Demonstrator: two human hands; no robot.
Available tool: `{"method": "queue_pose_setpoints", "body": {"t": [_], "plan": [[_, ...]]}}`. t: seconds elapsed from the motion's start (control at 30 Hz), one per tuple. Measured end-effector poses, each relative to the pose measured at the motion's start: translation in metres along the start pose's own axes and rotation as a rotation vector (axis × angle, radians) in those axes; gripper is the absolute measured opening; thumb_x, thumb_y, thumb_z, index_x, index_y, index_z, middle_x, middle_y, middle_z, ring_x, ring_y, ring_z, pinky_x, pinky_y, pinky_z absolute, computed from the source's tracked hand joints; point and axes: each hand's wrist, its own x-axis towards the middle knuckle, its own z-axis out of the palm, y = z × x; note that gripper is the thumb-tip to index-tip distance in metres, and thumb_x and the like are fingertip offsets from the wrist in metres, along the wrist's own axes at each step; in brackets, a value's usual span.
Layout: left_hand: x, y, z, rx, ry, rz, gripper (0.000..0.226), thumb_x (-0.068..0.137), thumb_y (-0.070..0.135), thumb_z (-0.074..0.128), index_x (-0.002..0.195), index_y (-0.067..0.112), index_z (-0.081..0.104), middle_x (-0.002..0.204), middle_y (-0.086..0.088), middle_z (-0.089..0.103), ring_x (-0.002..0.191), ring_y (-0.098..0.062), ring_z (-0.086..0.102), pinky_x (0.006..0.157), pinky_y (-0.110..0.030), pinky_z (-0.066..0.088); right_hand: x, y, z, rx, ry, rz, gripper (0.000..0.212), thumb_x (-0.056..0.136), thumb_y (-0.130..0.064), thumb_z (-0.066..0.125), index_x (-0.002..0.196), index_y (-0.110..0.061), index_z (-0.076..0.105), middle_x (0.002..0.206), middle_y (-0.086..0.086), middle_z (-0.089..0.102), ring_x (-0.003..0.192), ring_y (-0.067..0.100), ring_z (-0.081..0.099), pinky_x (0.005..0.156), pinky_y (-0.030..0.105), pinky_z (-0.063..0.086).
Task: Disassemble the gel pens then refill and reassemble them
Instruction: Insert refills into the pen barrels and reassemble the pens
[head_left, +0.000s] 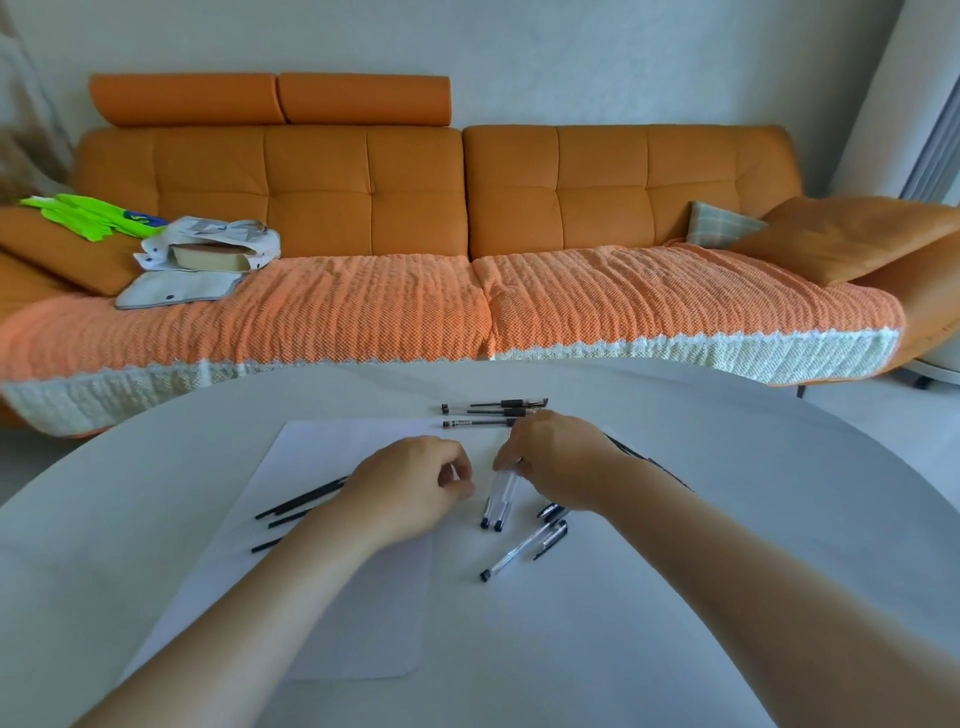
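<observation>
The white rounded table (727, 519) carries a white sheet of paper (322, 452) on its left middle part. On this sheet, at the left, lie several thin black refills (298, 506), almost parallel and partly hidden. At the far side, three clear gel pens with black grips (493, 413) lie side by side, close together. Near the middle are two clear plastic barrels with black ends (497, 506), side by side and touching. Just to their right lie two black caps (553, 513). Beside the nearer cap, a single clear pen body (514, 553) lies slanted. More thin dark pieces (631, 451) lie at the right, mostly hidden.
</observation>
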Motion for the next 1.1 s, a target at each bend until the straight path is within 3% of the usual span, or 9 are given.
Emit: {"method": "queue_pose_setpoints", "body": {"t": [0.1, 0.33, 0.5, 0.57, 0.73, 0.87, 0.93, 1.0, 1.1], "plan": [[-0.012, -0.007, 0.001, -0.072, 0.01, -0.037, 0.011, 0.088, 0.045, 0.061, 0.095, 0.037, 0.064, 0.088, 0.016, 0.059, 0.081, -0.001, 0.055, 0.074, -0.028, 0.049, 0.001, -0.011, -0.001, -0.07, 0.019, -0.102, 0.032, 0.096, -0.012, 0.059, 0.116, -0.035, 0.07, 0.11, -0.009, 0.063, 0.109, 0.014, 0.055, 0.077, 0.027, 0.046], [-0.015, -0.011, 0.001, -0.285, 0.019, -0.1, 0.009, 0.086, 0.042, 0.065, 0.092, 0.036, 0.068, 0.089, 0.015, 0.065, 0.083, -0.002, 0.06, 0.075, -0.023, 0.048, 0.012, -0.029, -0.002, -0.237, 0.049, -0.262, 0.02, 0.093, -0.023, 0.064, 0.107, -0.036, 0.072, 0.11, -0.008, 0.064, 0.104, 0.018, 0.054, 0.081, 0.034, 0.048], [-0.016, -0.008, -0.008, -0.304, 0.057, -0.093, 0.023, 0.081, 0.047, 0.072, 0.098, 0.034, 0.066, 0.085, 0.016, 0.064, 0.083, -0.003, 0.06, 0.071, -0.023, 0.047, 0.02, -0.032, -0.011, -0.246, 0.213, -0.346, 0.013, 0.09, -0.022, 0.065, 0.096, -0.027, 0.075, 0.094, -0.006, 0.071, 0.091, 0.021, 0.06, 0.074, 0.034, 0.045], [-0.017, -0.011, -0.016, -0.267, 0.117, -0.067, 0.016, 0.084, 0.039, 0.071, 0.097, 0.031, 0.067, 0.085, 0.013, 0.066, 0.083, -0.007, 0.062, 0.07, -0.022, 0.046, 0.023, -0.038, -0.015, -0.237, 0.275, -0.368, 0.009, 0.09, -0.024, 0.066, 0.095, -0.027, 0.074, 0.09, -0.008, 0.072, 0.087, 0.02, 0.06, 0.072, 0.032, 0.041], [-0.028, -0.045, -0.045, -0.349, 0.27, -0.117, 0.008, 0.09, 0.022, 0.067, 0.09, 0.03, 0.069, 0.079, 0.016, 0.067, 0.069, 0.006, 0.059, 0.063, -0.016, 0.043, 0.027, -0.05, -0.02, -0.065, 0.243, -0.22, 0.019, 0.097, -0.032, 0.058, 0.113, -0.028, 0.066, 0.098, -0.008, 0.071, 0.096, 0.016, 0.057, 0.087, 0.034, 0.042], [-0.045, -0.073, -0.055, -0.135, 0.212, -0.139, 0.006, 0.091, 0.029, 0.063, 0.095, 0.034, 0.064, 0.088, 0.018, 0.066, 0.086, -0.004, 0.061, 0.078, -0.026, 0.049, 0.028, -0.072, -0.027, 0.283, 0.065, -0.118, 0.021, 0.099, -0.022, 0.055, 0.113, -0.022, 0.071, 0.094, -0.003, 0.071, 0.088, 0.016, 0.064, 0.078, 0.035, 0.053], [-0.05, -0.077, -0.052, -0.058, 0.191, -0.098, 0.014, 0.09, 0.034, 0.063, 0.103, 0.034, 0.061, 0.091, 0.017, 0.065, 0.091, -0.007, 0.06, 0.084, -0.03, 0.049, 0.032, -0.09, -0.025, 0.334, 0.024, -0.132, 0.02, 0.096, -0.022, 0.059, 0.109, -0.023, 0.073, 0.089, -0.006, 0.072, 0.083, 0.012, 0.066, 0.074, 0.031, 0.055], [-0.054, -0.077, -0.051, -0.151, 0.112, -0.095, 0.018, 0.092, 0.037, 0.061, 0.11, 0.037, 0.057, 0.089, 0.016, 0.063, 0.085, -0.003, 0.06, 0.08, -0.03, 0.051, 0.036, -0.109, -0.019, 0.41, 0.013, -0.101, 0.015, 0.091, -0.026, 0.065, 0.102, -0.024, 0.076, 0.084, -0.008, 0.073, 0.079, 0.013, 0.066, 0.069, 0.032, 0.056], [-0.061, -0.086, -0.056, -0.143, 0.096, -0.124, 0.016, 0.098, 0.036, 0.052, 0.112, 0.04, 0.059, 0.091, 0.012, 0.063, 0.077, -0.007, 0.058, 0.069, -0.028, 0.047, 0.043, -0.126, -0.005, 0.488, 0.058, -0.01, 0.02, 0.085, -0.032, 0.074, 0.104, -0.026, 0.074, 0.088, -0.011, 0.07, 0.085, 0.013, 0.065, 0.076, 0.032, 0.055]]}}
